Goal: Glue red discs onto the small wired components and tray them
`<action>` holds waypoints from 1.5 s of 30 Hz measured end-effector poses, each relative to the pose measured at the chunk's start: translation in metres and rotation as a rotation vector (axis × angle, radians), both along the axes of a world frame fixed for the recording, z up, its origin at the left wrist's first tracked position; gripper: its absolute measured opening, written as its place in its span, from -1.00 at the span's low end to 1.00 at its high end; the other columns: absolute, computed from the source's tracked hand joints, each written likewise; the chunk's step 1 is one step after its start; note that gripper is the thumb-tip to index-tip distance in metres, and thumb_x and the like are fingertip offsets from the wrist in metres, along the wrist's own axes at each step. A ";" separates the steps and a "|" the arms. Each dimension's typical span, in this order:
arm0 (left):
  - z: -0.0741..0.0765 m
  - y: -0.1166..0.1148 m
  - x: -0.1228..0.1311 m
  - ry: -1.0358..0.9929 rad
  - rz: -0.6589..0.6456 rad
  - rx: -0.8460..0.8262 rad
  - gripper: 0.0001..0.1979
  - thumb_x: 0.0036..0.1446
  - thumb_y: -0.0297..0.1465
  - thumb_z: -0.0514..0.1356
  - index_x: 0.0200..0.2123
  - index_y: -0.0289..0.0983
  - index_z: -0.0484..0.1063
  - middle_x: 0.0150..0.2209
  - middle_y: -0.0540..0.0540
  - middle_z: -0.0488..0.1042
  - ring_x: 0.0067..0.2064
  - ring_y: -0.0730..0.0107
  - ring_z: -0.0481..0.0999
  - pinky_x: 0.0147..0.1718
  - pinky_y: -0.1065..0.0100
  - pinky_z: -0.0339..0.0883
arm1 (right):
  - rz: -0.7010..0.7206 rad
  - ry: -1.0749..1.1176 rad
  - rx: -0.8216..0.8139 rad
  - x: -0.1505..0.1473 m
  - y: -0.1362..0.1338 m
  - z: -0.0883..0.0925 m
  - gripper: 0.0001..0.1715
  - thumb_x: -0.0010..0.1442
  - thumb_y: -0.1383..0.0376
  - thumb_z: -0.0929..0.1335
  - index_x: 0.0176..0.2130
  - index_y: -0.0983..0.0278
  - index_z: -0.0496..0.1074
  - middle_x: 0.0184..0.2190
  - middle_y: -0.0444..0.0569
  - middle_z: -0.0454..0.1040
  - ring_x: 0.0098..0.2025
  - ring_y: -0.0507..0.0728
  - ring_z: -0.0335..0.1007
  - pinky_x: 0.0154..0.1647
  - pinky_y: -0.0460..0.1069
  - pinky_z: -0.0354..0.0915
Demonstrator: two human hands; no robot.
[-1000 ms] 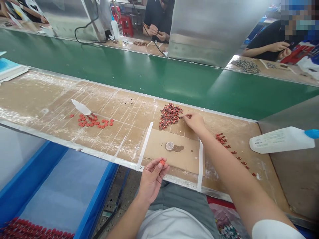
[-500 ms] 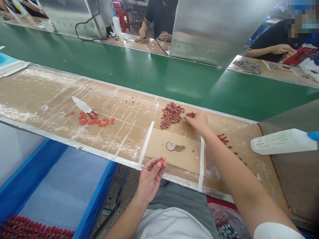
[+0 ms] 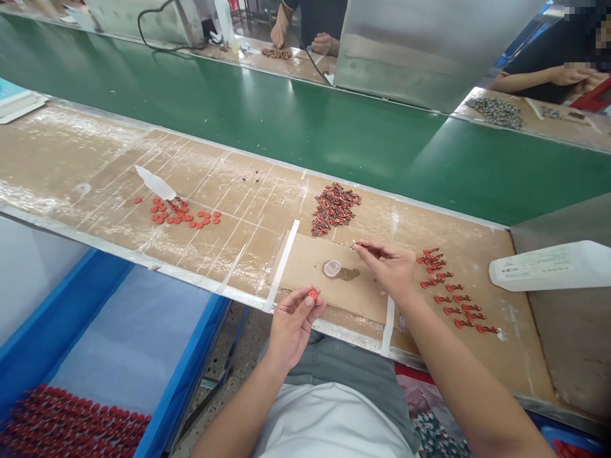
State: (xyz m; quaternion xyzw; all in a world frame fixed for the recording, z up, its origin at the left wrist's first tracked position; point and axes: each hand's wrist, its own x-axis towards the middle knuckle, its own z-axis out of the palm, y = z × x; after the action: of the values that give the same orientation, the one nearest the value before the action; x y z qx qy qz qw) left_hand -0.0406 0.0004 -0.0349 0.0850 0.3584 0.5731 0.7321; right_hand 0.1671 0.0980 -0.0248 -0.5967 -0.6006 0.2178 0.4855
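My left hand (image 3: 292, 324) pinches a small round red disc (image 3: 312, 294) near the front edge of the bench. Above the cardboard sheet (image 3: 305, 257), my right hand (image 3: 389, 266) holds a tiny dark-and-red piece (image 3: 358, 245) between thumb and fingertips. That piece resembles the ones in the pile (image 3: 334, 208) just beyond the hand. Between the two hands, a small round clear cap (image 3: 331, 268) sits on the cardboard beside a wet brown stain (image 3: 349, 274). Several red discs with dark-red pieces upright on them (image 3: 453, 299) stand to the right of my right forearm.
Loose red discs (image 3: 184, 213) and a white strip (image 3: 155, 183) lie on the left. A white bottle (image 3: 548, 266) lies at the right beside a metal panel. Behind runs a green belt (image 3: 286, 121); co-workers sit across it. A blue-edged tray (image 3: 186, 356) holds rows of red pieces.
My right hand has come back from the pile toward the cardboard, carrying a tiny piece. My left hand keeps its disc in nearly the same place. The view has shifted slightly.
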 end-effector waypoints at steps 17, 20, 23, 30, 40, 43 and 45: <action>0.000 0.007 0.008 0.006 0.031 0.018 -0.74 -0.08 -0.40 0.44 -0.24 -0.29 0.59 -0.24 -0.09 0.63 -0.30 0.48 0.60 -0.10 0.34 0.51 | 0.212 -0.156 0.284 -0.026 -0.017 -0.014 -0.86 0.16 0.31 0.44 -0.23 0.14 0.58 -0.29 -0.07 0.64 -0.25 0.14 0.58 -0.20 0.07 0.51; 0.000 0.008 0.007 0.002 0.028 0.018 -0.75 -0.05 -0.41 0.43 -0.24 -0.29 0.59 -0.24 -0.09 0.63 -0.29 0.49 0.61 -0.10 0.37 0.50 | 0.244 -0.152 0.308 -0.025 -0.016 -0.015 -0.84 0.15 0.35 0.43 -0.21 0.15 0.58 -0.30 -0.07 0.64 -0.27 0.13 0.57 -0.20 0.07 0.50; 0.000 0.007 0.006 -0.006 0.024 -0.005 -0.74 -0.07 -0.42 0.44 -0.24 -0.29 0.59 -0.23 -0.09 0.63 -0.28 0.48 0.61 -0.06 0.33 0.50 | 0.247 -0.160 0.298 -0.025 -0.015 -0.015 -0.85 0.15 0.34 0.44 -0.23 0.16 0.57 -0.30 -0.06 0.64 -0.28 0.13 0.57 -0.21 0.08 0.49; 0.001 0.007 0.003 -0.002 0.021 -0.003 -0.73 -0.05 -0.43 0.42 -0.20 -0.28 0.58 -0.20 -0.10 0.62 -0.27 0.48 0.61 -0.11 0.38 0.50 | 0.163 -0.071 0.215 -0.028 -0.019 -0.009 -0.90 0.12 0.27 0.47 -0.27 0.17 0.58 -0.31 -0.04 0.63 -0.29 0.14 0.57 -0.22 0.08 0.51; 0.020 0.005 0.017 0.029 0.029 0.073 -0.79 -0.02 -0.38 0.41 -0.24 -0.24 0.61 -0.25 -0.10 0.65 -0.24 0.30 0.65 -0.09 0.21 0.53 | 0.028 0.528 -0.019 -0.052 -0.070 0.029 -0.79 0.05 0.29 0.52 -0.23 0.15 0.60 -0.29 -0.07 0.64 -0.28 0.14 0.61 -0.19 0.06 0.58; 0.027 0.001 0.021 0.037 0.028 0.114 -0.78 -0.02 -0.36 0.41 -0.24 -0.23 0.63 -0.26 -0.11 0.66 -0.22 0.22 0.65 -0.06 0.14 0.52 | 0.046 0.520 0.004 -0.057 -0.090 0.034 -0.77 0.04 0.33 0.53 -0.23 0.13 0.60 -0.27 -0.07 0.64 -0.27 0.16 0.61 -0.17 0.08 0.59; 0.030 -0.001 0.022 0.039 0.033 0.136 -0.78 -0.02 -0.36 0.41 -0.24 -0.22 0.63 -0.27 -0.12 0.66 -0.21 0.19 0.65 -0.06 0.13 0.52 | 0.055 0.499 0.031 -0.059 -0.098 0.034 -0.77 0.03 0.34 0.53 -0.24 0.12 0.60 -0.27 -0.07 0.64 -0.28 0.18 0.62 -0.17 0.10 0.60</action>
State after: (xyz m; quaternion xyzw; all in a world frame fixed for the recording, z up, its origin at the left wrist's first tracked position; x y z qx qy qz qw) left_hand -0.0181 -0.0006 -0.0052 0.1397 0.3340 0.6065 0.7079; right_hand 0.1079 0.0002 0.0088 -0.5005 -0.4813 0.3621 0.6218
